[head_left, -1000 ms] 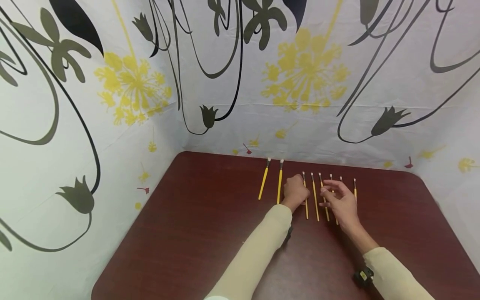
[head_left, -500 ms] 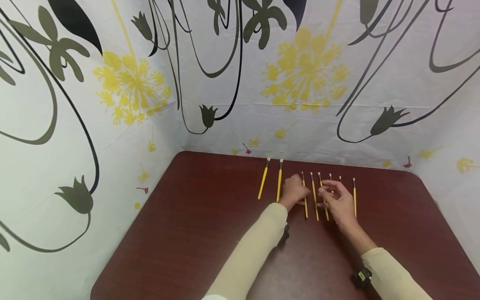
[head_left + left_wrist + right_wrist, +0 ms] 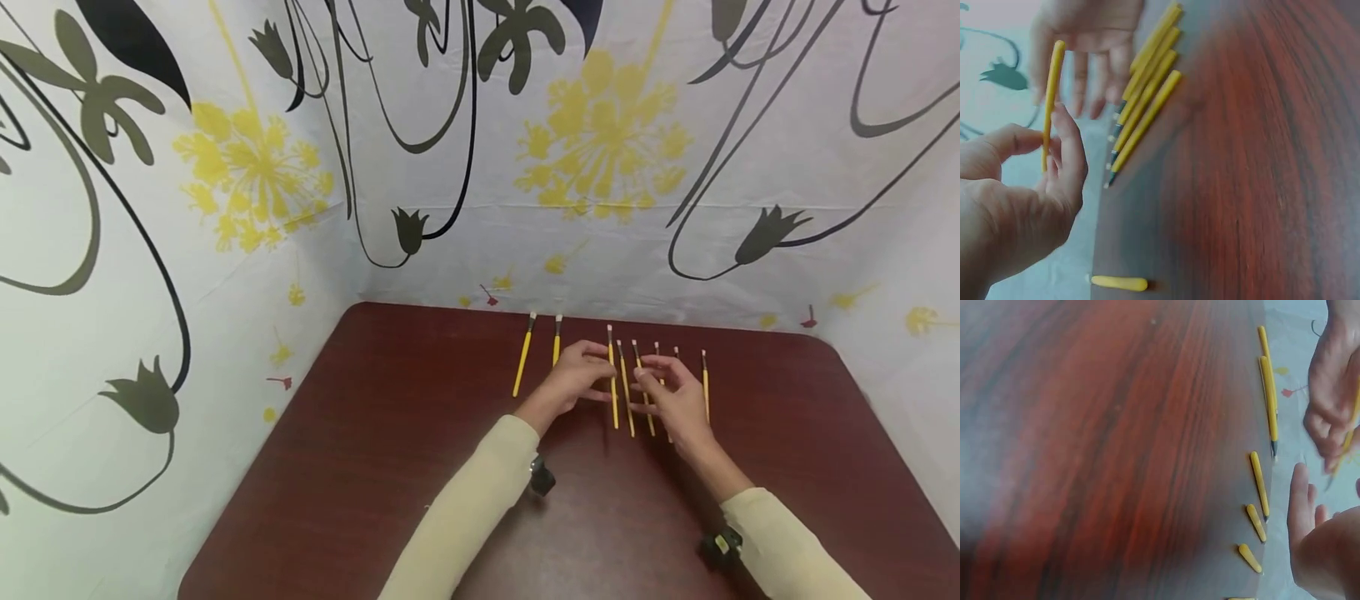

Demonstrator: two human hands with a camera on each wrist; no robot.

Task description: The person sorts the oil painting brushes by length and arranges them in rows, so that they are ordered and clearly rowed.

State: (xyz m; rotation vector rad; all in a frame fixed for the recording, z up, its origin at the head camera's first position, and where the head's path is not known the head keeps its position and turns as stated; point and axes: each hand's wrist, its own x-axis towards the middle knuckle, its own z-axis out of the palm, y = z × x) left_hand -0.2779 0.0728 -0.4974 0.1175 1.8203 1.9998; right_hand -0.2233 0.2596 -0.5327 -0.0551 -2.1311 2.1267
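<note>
My left hand (image 3: pixel 572 377) pinches a thin yellow-handled paintbrush (image 3: pixel 613 392) between thumb and fingers. In the left wrist view that paintbrush (image 3: pixel 1054 81) stands up from the fingertips, raised above the table. To its right, my right hand (image 3: pixel 681 407) hovers over a row of similar brushes, fingers loosely extended and holding nothing. From the right wrist, the fingers of the right hand (image 3: pixel 1319 544) look fairly straight. A small brush (image 3: pixel 627 396) lies just beside the held one, and another brush (image 3: pixel 706 385) shows at the row's right end. Parts of the brushes between are hidden by the right hand.
Two larger yellow brushes, the outer brush (image 3: pixel 522 362) and the inner brush (image 3: pixel 557 340), lie left of my left hand, near the back edge. The dark red table (image 3: pixel 360 450) meets a wall covering (image 3: pixel 450 183) printed with flowers.
My left hand has lifted the leftmost small paintbrush off the table and drawn back slightly to the left. The right hand has stayed nearly in place.
</note>
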